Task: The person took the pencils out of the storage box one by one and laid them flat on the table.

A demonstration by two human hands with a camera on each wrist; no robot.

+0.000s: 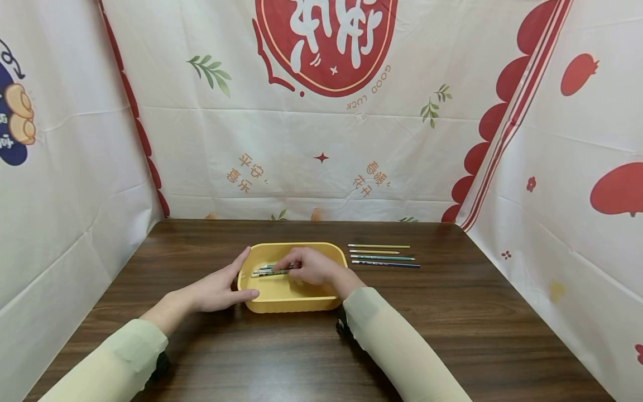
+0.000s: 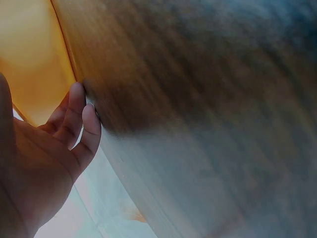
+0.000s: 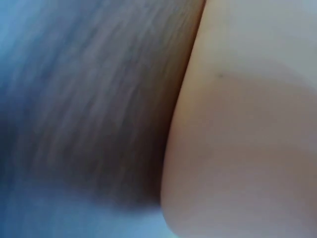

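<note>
Dark worktop (image 1: 291,357) below, left hand (image 1: 216,289) spread wide against the yellow tray (image 1: 293,305); right hand (image 1: 313,268) over the pencils (image 1: 264,273) inside, grip unclear: best pinch one cleanly, tray held steady.

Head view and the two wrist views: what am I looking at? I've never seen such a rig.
There is no machine here: the two grips are simply a person's bare left hand and right hand. The head view comes from a camera worn on the head, looking forward and down; each wrist view comes from a camera on that wrist. A yellow tray sits on a dark wood-look table. A few pencils lie inside it, and four more pencils lie to its right. The left hand rests on the tray's left end. The right hand reaches into the tray, down at the pencils; whether it holds one, I cannot tell. The right wrist picture is too blurred to help.
</note>
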